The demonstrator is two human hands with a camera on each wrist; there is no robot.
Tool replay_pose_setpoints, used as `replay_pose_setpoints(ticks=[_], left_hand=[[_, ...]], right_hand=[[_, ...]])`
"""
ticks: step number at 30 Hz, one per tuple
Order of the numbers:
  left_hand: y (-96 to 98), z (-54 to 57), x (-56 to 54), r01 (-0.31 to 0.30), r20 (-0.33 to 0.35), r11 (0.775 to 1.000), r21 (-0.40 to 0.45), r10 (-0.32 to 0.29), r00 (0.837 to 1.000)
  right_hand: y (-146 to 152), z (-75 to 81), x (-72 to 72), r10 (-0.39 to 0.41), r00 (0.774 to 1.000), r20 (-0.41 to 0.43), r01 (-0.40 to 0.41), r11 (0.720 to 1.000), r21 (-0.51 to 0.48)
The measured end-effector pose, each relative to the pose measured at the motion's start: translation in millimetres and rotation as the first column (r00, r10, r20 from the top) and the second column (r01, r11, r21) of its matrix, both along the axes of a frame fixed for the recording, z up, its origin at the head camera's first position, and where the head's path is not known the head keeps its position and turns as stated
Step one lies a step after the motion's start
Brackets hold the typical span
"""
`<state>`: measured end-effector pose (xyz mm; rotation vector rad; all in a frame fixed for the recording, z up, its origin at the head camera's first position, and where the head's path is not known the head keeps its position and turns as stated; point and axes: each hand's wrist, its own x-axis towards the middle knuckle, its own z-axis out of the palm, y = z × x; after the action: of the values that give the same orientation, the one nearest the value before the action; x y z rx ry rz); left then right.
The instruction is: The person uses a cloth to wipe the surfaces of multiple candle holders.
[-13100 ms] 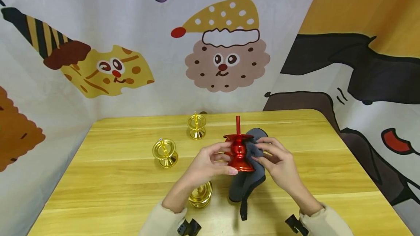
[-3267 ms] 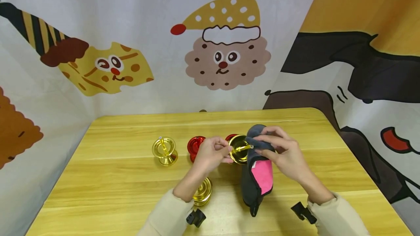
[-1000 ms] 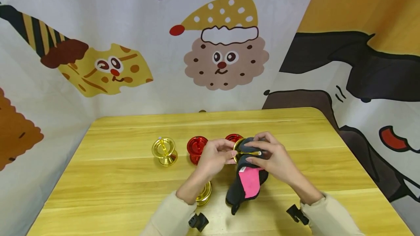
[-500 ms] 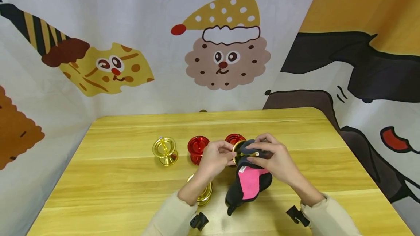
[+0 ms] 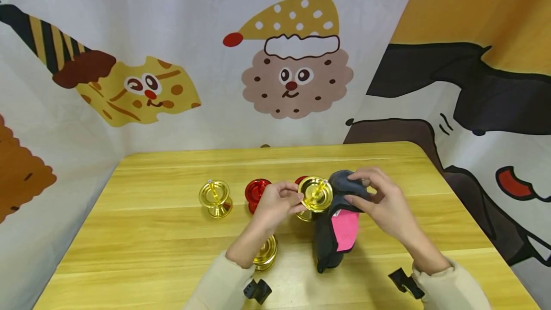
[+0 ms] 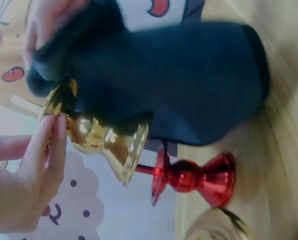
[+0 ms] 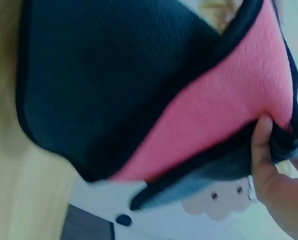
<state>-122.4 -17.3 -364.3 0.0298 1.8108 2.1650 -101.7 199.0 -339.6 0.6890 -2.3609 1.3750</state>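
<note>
My left hand (image 5: 277,207) pinches a gold candlestick (image 5: 316,195) by its dish rim, held off the table, its spike pointing up and slightly right. In the left wrist view the candlestick (image 6: 96,132) shows its bulbous stem and flared base. My right hand (image 5: 383,200) holds a folded cloth (image 5: 344,233), dark grey with a pink inner side, just right of the candlestick. The right wrist view shows the thumb pressing the cloth's (image 7: 223,105) dark-edged fold. Whether cloth and candlestick touch, I cannot tell.
A red candlestick (image 5: 257,189) stands left of my left hand; another red candlestick (image 6: 188,175) stands behind the held one. A gold candlestick (image 5: 216,197) is farther left. Another gold candlestick (image 5: 267,254), partly under my left forearm, stands nearer on the wooden table (image 5: 150,252).
The cloth was around the gold candlestick's spike half a second ago; it has moved right, off the spike, and the candlestick is turned more upright. Much earlier, my left hand held a red candlestick.
</note>
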Motion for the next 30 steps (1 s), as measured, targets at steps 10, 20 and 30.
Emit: replay_pose_setpoints(ticks=[10, 20, 30], left_hand=[[-0.5, 4.0, 3.9, -0.016, -0.026, 0.998, 0.069, 0.018, 0.999], [-1.6, 1.4, 4.2, 0.072, -0.085, 0.997, 0.008, -0.071, 0.994], [-6.7, 9.2, 3.9, 0.26, -0.12, 0.955, -0.141, -0.277, 0.953]], right_hand=[[-5, -32.5, 7.4, 0.065, 0.986, -0.153, -0.03, 0.974, 0.223], [-5, -36.2, 3.1, 0.157, 0.96, -0.23, -0.118, 0.978, 0.174], [2, -13.0, -3.3, 0.292, 0.938, -0.185, -0.214, 0.911, 0.353]])
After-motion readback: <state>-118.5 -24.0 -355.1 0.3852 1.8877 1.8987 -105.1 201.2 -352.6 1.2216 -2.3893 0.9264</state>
